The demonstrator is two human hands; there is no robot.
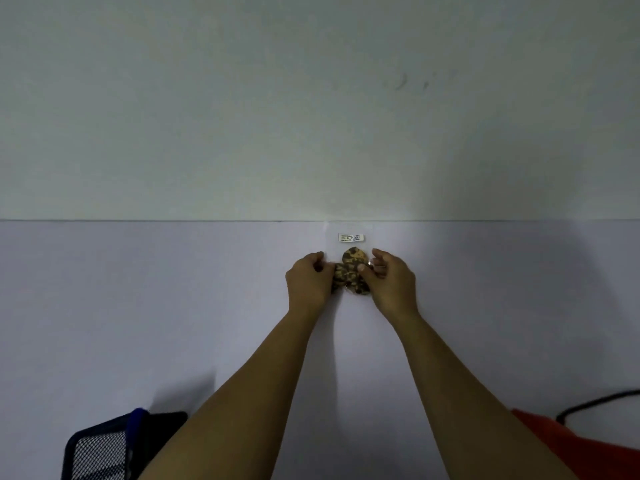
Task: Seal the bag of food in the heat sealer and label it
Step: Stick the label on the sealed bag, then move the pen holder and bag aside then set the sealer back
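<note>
Print on label (pixel 350 238): too small to read. Clear bag (pixel 334 247): outline nearly lost against the pale table (pixel 138 306), lower part covered by both hands. Food (pixel 351 268): brown, mottled, can't tell what it is, sides hidden by left hand (pixel 309 278) and right hand (pixel 391 277). Lower left: black mesh basket (pixel 100 452) cut by bottom edge, blue item (pixel 138 424) partly behind left forearm. Lower right: orange object (pixel 588 448) cut by frame corner, black cable (pixel 595 401) runs off right edge.

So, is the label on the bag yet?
On. A white printed label lies flat on the clear bag, above the brown food. The left hand and right hand hold the bag's lower sides.
</note>
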